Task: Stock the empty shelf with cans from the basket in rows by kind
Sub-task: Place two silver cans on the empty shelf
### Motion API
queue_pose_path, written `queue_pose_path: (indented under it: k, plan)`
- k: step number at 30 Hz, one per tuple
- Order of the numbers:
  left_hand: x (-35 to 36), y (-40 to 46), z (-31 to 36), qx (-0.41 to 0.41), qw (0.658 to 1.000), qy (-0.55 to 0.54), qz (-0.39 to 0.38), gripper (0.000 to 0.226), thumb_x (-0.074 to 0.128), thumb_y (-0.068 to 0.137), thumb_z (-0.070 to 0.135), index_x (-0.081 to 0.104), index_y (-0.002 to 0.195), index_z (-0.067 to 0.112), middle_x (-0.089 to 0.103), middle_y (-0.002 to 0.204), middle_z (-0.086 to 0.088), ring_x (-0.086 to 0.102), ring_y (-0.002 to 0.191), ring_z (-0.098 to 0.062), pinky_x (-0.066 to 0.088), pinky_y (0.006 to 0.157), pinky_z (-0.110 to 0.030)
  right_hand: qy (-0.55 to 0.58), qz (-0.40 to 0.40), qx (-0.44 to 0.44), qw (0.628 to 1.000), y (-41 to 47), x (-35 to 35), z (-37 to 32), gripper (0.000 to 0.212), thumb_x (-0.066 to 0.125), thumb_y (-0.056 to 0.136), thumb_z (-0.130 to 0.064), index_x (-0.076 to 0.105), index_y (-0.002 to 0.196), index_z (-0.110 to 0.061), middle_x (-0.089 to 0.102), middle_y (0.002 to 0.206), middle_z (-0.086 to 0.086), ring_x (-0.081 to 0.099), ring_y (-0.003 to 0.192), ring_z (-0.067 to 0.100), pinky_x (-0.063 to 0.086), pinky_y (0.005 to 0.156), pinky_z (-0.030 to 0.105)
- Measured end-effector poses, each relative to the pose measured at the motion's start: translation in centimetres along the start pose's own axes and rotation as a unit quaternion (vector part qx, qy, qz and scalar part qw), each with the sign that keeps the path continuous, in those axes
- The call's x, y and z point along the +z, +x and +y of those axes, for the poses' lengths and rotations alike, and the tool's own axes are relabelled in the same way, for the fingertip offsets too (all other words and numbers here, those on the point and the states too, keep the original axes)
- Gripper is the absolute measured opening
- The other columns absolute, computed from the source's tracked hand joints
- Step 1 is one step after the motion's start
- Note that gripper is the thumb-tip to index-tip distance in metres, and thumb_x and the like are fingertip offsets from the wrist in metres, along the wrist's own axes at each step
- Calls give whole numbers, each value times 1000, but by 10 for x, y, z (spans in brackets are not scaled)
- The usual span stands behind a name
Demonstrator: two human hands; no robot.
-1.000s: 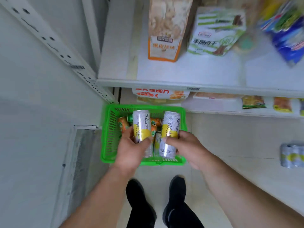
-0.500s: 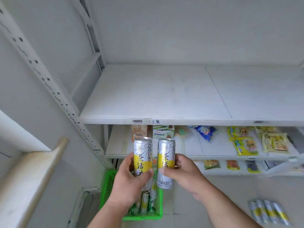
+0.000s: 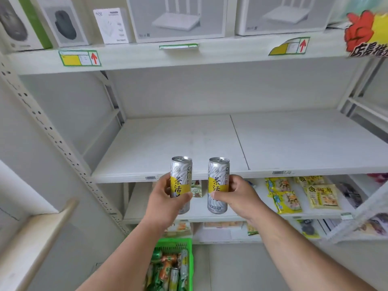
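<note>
My left hand grips a tall silver-and-yellow tea can upright. My right hand grips a second can of the same kind, also upright. Both cans are held side by side just in front of the front edge of the bare white shelf, at about its height. Below, on the floor, the green basket holds several orange, green and silver cans lying loose.
Boxed electronics stand on the shelf above, which carries price tags. Snack packets lie on the lower shelves to the right. A perforated white upright runs down the left side, with a beige ledge beyond it.
Both hands lifted the two tea cans out of the basket and up to the level of the bare shelf. The view tilted up from the floor to the shelving.
</note>
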State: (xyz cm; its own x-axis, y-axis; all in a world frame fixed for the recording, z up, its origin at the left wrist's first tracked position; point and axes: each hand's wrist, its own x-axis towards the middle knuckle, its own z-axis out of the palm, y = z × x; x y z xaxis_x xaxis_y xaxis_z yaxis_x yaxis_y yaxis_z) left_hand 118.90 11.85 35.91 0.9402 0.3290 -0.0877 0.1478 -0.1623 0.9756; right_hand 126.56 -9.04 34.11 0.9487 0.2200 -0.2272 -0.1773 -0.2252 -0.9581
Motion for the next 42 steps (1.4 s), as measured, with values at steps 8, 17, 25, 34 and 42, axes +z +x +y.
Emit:
queue_pose_path:
  k: [8, 17, 25, 34, 42]
  plan:
    - [53, 82, 7, 3, 1000, -22, 13, 62, 83, 77, 12, 51, 126, 33, 70, 102, 0, 70, 92, -22, 52, 60, -27, 8, 42, 1, 999, 74, -47, -3, 45, 86, 76, -5, 66, 114, -16, 79, 104, 0, 77, 98, 17, 61, 89, 38]
    - [77, 208, -5, 16, 1000, 5, 20, 65, 84, 76, 8, 52, 129, 29, 68, 107, 3, 67, 91, -6, 53, 63, -15, -17, 66, -11, 998, 192, -56, -9, 49, 88, 75, -11, 67, 117, -23, 75, 111, -6, 74, 98, 11, 58, 83, 27]
    - [94, 282, -23, 18, 998, 48, 27, 63, 83, 77, 9, 53, 127, 33, 67, 108, 5, 61, 94, 5, 48, 60, -5, -43, 65, 1, 997, 274, -64, -5, 51, 87, 69, -15, 66, 113, -29, 75, 109, -7, 73, 101, 14, 60, 94, 40]
    - [111, 335, -54, 5, 995, 84, 47, 65, 82, 73, 16, 49, 123, 41, 66, 107, 11, 63, 102, -6, 48, 76, -16, -72, 70, -1, 995, 340, -77, 17, 49, 85, 72, -9, 62, 110, -29, 74, 111, -6, 72, 104, 17, 58, 94, 40]
    - [119, 371, -62, 8, 994, 98, 46, 63, 83, 73, 18, 47, 118, 43, 65, 109, 13, 62, 103, -6, 56, 91, -34, -70, 69, -4, 995, 365, -74, 18, 47, 85, 72, -11, 60, 103, -35, 73, 113, -8, 70, 108, 16, 55, 101, 46]
